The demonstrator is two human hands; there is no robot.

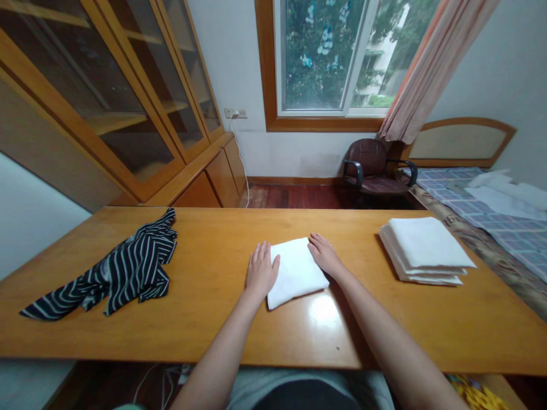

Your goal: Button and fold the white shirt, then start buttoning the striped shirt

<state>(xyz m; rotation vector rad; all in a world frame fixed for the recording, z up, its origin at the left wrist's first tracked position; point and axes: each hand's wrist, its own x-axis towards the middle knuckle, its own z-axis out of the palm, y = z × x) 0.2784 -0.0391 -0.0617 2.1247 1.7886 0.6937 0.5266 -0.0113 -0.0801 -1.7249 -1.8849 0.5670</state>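
A folded white cloth (294, 273) lies in the middle of the wooden table (222, 319). My left hand (260, 270) rests flat at the cloth's left edge, fingers stretched out and close together. My right hand (325, 254) lies flat on the cloth's right edge, fingers extended. Neither hand grips anything. To the right sits a stack of folded white cloths (423, 250), apart from my hands. A crumpled black garment with white stripes (123, 267) lies on the table's left part.
A wooden cabinet with glass doors (128, 102) stands at the left. Behind the table are a dark armchair (376, 168) under a window and a bed with a checked cover (499, 216) at the right.
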